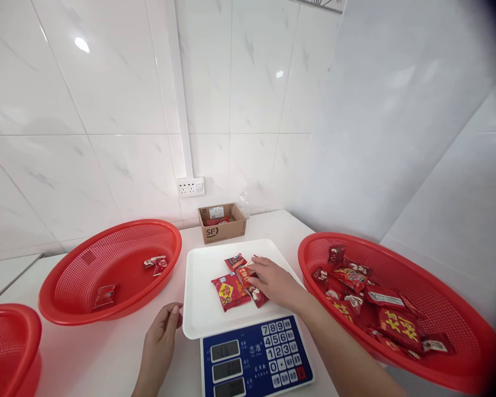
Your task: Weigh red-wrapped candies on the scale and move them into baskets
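Note:
My right hand (pixel 273 280) is over the white weighing tray (pixel 200 298), its fingers curled onto a red snack packet (pixel 244 275). Beside that packet, several others lie on the tray, among them a larger red packet (pixel 230 292) with a yellow diamond. The fingers partly cover the packets beneath them. At the tray's left edge is my left hand (pixel 165 325), thumb pressed against curled fingers, with nothing visible in it. The tray sits on a blue scale (pixel 256 358) with number keys and displays.
A red basket (pixel 310 242) of snack packets stands at the right. Another red basket (pixel 53 286) at the left holds a few packets; part of a third red basket (pixel 35 336) shows at the lower left. Behind the tray is a small cardboard box (pixel 225 231) with packets inside.

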`<state>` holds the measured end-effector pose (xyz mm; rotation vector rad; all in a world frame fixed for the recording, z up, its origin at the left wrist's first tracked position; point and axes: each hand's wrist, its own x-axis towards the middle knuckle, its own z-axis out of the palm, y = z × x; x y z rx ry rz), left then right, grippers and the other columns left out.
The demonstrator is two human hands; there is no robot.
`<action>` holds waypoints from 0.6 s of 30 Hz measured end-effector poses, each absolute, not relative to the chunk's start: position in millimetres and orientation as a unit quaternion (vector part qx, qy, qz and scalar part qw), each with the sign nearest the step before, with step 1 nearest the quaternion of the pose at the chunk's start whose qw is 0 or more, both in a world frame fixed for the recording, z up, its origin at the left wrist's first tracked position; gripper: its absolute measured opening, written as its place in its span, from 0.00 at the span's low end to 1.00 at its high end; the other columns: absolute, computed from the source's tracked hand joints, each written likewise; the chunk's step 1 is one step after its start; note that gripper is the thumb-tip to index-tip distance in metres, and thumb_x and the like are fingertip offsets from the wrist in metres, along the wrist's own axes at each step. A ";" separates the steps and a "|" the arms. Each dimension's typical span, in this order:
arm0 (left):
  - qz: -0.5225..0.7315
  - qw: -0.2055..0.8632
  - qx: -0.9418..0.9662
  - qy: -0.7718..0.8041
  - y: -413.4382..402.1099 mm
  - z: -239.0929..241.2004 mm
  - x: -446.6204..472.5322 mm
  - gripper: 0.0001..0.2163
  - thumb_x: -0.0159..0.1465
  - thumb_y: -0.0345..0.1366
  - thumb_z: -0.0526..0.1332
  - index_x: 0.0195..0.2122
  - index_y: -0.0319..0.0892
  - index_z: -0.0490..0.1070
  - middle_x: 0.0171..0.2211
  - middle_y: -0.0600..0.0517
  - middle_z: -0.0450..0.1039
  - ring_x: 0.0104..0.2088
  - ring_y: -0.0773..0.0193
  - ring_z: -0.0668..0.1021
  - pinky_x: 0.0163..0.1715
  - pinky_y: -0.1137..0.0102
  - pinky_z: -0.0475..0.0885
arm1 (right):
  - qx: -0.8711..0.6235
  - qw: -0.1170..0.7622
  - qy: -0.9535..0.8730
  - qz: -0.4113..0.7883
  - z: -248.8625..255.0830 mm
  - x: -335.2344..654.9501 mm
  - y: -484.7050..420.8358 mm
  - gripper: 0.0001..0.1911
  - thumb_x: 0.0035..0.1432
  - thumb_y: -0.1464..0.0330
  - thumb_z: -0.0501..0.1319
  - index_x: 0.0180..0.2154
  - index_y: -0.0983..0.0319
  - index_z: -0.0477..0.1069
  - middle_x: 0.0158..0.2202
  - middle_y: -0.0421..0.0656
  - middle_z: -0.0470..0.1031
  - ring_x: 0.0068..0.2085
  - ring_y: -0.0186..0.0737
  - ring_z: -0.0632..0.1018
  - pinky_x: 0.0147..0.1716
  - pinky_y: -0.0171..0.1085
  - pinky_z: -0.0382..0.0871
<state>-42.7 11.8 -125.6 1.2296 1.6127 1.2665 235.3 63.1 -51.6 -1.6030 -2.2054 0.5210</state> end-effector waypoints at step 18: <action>0.501 0.369 0.480 0.619 10.2 -124.3 -42.1 0.24 0.51 0.59 0.57 0.35 0.43 0.71 0.33 0.49 0.75 0.33 0.57 0.77 0.34 0.67 0.71 | -0.572 0.170 -0.785 0.168 -48.9 224.6 69.9 0.25 0.59 0.63 0.52 0.57 0.63 0.63 0.59 0.52 0.62 0.60 0.48 0.61 0.57 0.46 0.54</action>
